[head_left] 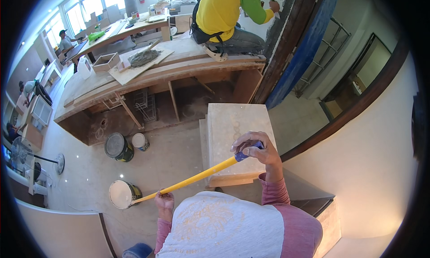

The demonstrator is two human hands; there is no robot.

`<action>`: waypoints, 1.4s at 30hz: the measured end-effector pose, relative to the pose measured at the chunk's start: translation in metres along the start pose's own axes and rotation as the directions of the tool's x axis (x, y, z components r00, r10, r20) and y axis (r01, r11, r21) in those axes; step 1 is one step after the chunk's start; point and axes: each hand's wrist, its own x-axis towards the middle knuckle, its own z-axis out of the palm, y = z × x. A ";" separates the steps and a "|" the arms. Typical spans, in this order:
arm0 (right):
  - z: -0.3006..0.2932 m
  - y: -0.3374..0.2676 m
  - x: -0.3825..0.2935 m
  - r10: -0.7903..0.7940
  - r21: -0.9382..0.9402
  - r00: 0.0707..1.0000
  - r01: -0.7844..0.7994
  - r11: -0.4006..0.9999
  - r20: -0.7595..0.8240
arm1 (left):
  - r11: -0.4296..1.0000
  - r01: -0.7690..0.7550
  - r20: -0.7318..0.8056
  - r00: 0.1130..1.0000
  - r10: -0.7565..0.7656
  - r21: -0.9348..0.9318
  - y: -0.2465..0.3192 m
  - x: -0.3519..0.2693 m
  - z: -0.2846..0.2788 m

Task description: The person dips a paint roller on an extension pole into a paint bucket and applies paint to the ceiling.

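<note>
A long yellow pole (pixel 198 176) with a blue grip runs slantwise in front of my body. My right hand (pixel 258 148) is curled around the blue grip at its upper end. Lower down, my left hand (pixel 164 201) grasps the yellow shaft. The pole's far end reaches the rim of a bucket (pixel 120 194) with a pale cream top surface. I cannot tell whether that surface is a lid or its contents. A light-topped box-like block (pixel 240 123) stands beyond the pole, below my right hand.
A dark lidded bucket (pixel 117 146) and a small can (pixel 140 141) stand by an open wooden counter (pixel 161 81). On it, a person (pixel 221 16) in yellow and green kneels near a mortar heap (pixel 144 58). A blue sheet (pixel 304 53) hangs beside the doorway.
</note>
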 end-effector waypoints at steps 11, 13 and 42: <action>0.004 -0.007 0.002 -0.057 -0.001 0.998 0.057 0.998 0.039 | 1.000 0.007 0.001 1.000 -0.007 -0.009 0.004 0.005 -0.005; 0.005 -0.008 0.002 -0.047 0.008 0.998 0.047 0.999 0.043 | 1.000 0.018 0.013 1.000 -0.018 -0.017 0.004 0.004 -0.006; 0.014 -0.011 -0.002 -0.051 0.000 0.994 0.052 0.999 0.097 | 0.997 -0.076 0.041 0.996 0.076 0.001 0.005 -0.005 -0.018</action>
